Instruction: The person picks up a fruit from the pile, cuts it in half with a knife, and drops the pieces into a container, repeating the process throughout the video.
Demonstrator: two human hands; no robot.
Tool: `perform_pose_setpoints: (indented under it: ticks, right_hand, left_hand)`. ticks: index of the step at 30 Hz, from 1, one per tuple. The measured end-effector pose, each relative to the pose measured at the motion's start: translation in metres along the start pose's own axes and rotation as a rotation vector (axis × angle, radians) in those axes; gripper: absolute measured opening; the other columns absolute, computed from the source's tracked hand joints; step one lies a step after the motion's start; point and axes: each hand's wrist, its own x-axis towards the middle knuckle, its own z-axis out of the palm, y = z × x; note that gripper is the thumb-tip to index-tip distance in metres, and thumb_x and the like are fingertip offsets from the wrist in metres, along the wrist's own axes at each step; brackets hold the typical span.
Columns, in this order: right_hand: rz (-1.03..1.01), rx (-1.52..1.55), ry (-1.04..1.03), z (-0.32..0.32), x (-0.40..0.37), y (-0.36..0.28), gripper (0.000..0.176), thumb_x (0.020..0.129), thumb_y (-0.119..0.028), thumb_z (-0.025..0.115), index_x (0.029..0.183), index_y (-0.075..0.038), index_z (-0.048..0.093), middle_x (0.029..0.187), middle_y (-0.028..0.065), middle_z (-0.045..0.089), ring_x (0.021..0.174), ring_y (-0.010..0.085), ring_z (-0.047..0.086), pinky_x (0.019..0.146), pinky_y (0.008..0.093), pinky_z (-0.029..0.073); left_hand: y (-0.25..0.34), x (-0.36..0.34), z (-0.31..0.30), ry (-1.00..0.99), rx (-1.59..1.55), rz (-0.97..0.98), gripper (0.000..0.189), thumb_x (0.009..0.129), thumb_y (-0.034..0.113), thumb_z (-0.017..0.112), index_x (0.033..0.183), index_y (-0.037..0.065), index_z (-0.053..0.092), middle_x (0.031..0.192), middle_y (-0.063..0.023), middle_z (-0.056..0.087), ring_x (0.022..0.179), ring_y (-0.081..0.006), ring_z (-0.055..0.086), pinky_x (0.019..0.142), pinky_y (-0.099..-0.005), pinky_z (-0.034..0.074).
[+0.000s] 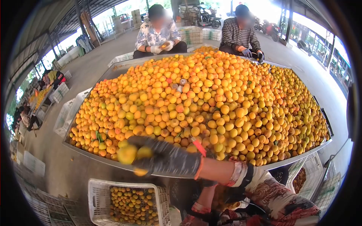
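My right hand, in a dark grey knit glove, reaches left across the near edge of the metal table. It is closed around several yellow-orange apricots, blurred by motion. My left hand is mostly hidden behind the right forearm; only the left forearm and a bit of dark glove cuff show below it, so its fingers cannot be made out. Just above the right forearm a thin red strip sticks up near the fruit. A large heap of apricots covers the table.
A white crate part-filled with apricots stands below the table's metal rim. Another crate is at the lower right. Two people sit across the table, both gloved. Stacked crates stand behind them.
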Motion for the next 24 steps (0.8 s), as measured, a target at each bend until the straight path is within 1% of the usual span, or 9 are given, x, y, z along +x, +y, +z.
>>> perform_pose_setpoints:
  ticks: [4, 5, 6, 7, 8, 9, 14, 21, 24]
  right_hand:
    - [-0.143, 0.108, 0.026, 0.009, 0.008, 0.005, 0.047, 0.083, -0.017, 0.066, 0.126, -0.008, 0.049, 0.108, 0.0044, 0.055, 0.094, 0.0108, 0.055, 0.075, 0.0230, 0.049]
    - [0.075, -0.060, 0.075, -0.028, 0.012, 0.006, 0.045, 0.086, -0.007, 0.060, 0.128, -0.006, 0.045, 0.108, 0.0033, 0.056, 0.095, 0.0083, 0.052, 0.080, 0.0213, 0.047]
    - [-0.131, -0.463, 0.227, -0.054, 0.010, -0.008, 0.040, 0.086, -0.004, 0.059, 0.125, -0.005, 0.049, 0.101, 0.0030, 0.059, 0.087, 0.0080, 0.055, 0.079, 0.0221, 0.047]
    - [0.107, -0.377, 0.462, -0.076, 0.009, -0.015, 0.037, 0.086, -0.004, 0.058, 0.123, -0.004, 0.050, 0.100, 0.0040, 0.060, 0.087, 0.0092, 0.056, 0.077, 0.0239, 0.048]
    - [-0.284, -0.783, 0.455, -0.160, 0.013, 0.047, 0.035, 0.088, -0.009, 0.058, 0.121, -0.002, 0.051, 0.102, 0.0069, 0.061, 0.089, 0.0116, 0.057, 0.076, 0.0258, 0.048]
    - [0.016, -1.094, 0.535, -0.167, -0.005, 0.022, 0.034, 0.090, -0.018, 0.055, 0.120, -0.004, 0.052, 0.107, 0.0116, 0.061, 0.094, 0.0183, 0.060, 0.078, 0.0297, 0.049]
    - [0.685, -1.857, -0.003, -0.237, -0.045, 0.054, 0.041, 0.088, -0.028, 0.046, 0.125, -0.012, 0.050, 0.123, 0.0110, 0.053, 0.115, 0.0273, 0.049, 0.096, 0.0398, 0.038]
    - [0.766, -1.847, -0.075, -0.246, -0.040, 0.060, 0.037, 0.083, -0.029, 0.053, 0.115, -0.011, 0.057, 0.115, 0.0114, 0.057, 0.110, 0.0273, 0.052, 0.092, 0.0399, 0.042]
    - [0.622, -1.368, 0.325, -0.257, -0.042, 0.057, 0.035, 0.080, -0.027, 0.059, 0.110, -0.008, 0.059, 0.111, 0.0141, 0.058, 0.107, 0.0283, 0.053, 0.087, 0.0389, 0.045]
  left_hand:
    - [0.002, -0.009, 0.057, 0.006, 1.103, 0.560, 0.027, 0.091, 0.029, 0.051, 0.106, 0.006, 0.052, 0.100, -0.0100, 0.058, 0.087, -0.0205, 0.058, 0.072, -0.0349, 0.047]
    - [0.002, -0.010, 0.074, 0.005, 1.372, 0.705, 0.027, 0.091, 0.029, 0.051, 0.105, 0.006, 0.052, 0.098, -0.0101, 0.058, 0.085, -0.0204, 0.058, 0.071, -0.0349, 0.047]
    - [0.002, -0.012, 0.088, 0.005, 1.639, 0.850, 0.027, 0.091, 0.029, 0.051, 0.104, 0.006, 0.053, 0.097, -0.0102, 0.059, 0.084, -0.0203, 0.058, 0.069, -0.0349, 0.047]
    - [0.001, -0.017, 0.102, 0.091, 1.431, 0.619, 0.025, 0.091, 0.029, 0.051, 0.100, 0.006, 0.052, 0.086, -0.0077, 0.058, 0.072, -0.0170, 0.056, 0.061, -0.0312, 0.046]
    - [-0.001, -0.020, 0.113, 0.167, 1.215, 0.394, 0.023, 0.091, 0.029, 0.052, 0.095, 0.006, 0.052, 0.075, -0.0052, 0.057, 0.060, -0.0138, 0.054, 0.052, -0.0275, 0.044]
    - [-0.003, -0.020, 0.117, 0.165, 1.210, 0.395, 0.023, 0.091, 0.029, 0.052, 0.095, 0.006, 0.052, 0.075, -0.0052, 0.057, 0.060, -0.0138, 0.054, 0.052, -0.0275, 0.044]
    - [-0.007, -0.018, 0.125, 0.214, 1.078, 0.360, 0.022, 0.091, 0.028, 0.053, 0.091, 0.006, 0.051, 0.067, -0.0011, 0.052, 0.051, -0.0095, 0.048, 0.045, -0.0228, 0.040]
    - [-0.005, -0.013, 0.101, 0.117, 1.249, 0.530, 0.020, 0.091, 0.023, 0.053, 0.097, 0.004, 0.053, 0.074, -0.0012, 0.054, 0.059, -0.0088, 0.052, 0.049, -0.0227, 0.044]
    - [-0.003, -0.016, 0.105, 0.153, 1.208, 0.454, 0.019, 0.090, 0.022, 0.054, 0.096, 0.004, 0.053, 0.075, -0.0017, 0.056, 0.061, -0.0083, 0.053, 0.050, -0.0228, 0.045]
